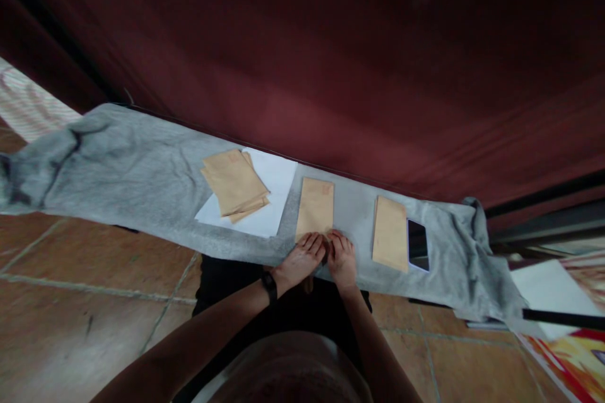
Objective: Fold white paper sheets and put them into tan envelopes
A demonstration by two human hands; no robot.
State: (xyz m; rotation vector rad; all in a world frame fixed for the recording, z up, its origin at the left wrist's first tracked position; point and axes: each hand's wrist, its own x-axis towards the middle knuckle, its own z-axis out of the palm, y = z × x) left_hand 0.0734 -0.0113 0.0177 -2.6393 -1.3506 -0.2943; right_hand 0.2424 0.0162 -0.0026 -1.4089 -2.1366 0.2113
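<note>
A brown paper envelope [316, 206] lies lengthwise in front of me on the grey cloth. At its near end my left hand [304, 257] has its fingers bent and pressed together on the paper. My right hand [342, 258] is close beside it, with thumb and fingers closed on the same end. The hands hide most of that end, so its flap cannot be made out. To the left, a loose pile of brown envelopes [235, 182] rests on white paper sheets [278, 192]. On the right is a neater stack of brown envelopes [390, 234].
A phone [418, 245] with a dark screen lies just right of the stack. The grey cloth [142, 164] covers a narrow table, rumpled at both ends. Behind it rises a dark red surface [302, 88]. Tiled floor [70, 302] shows below.
</note>
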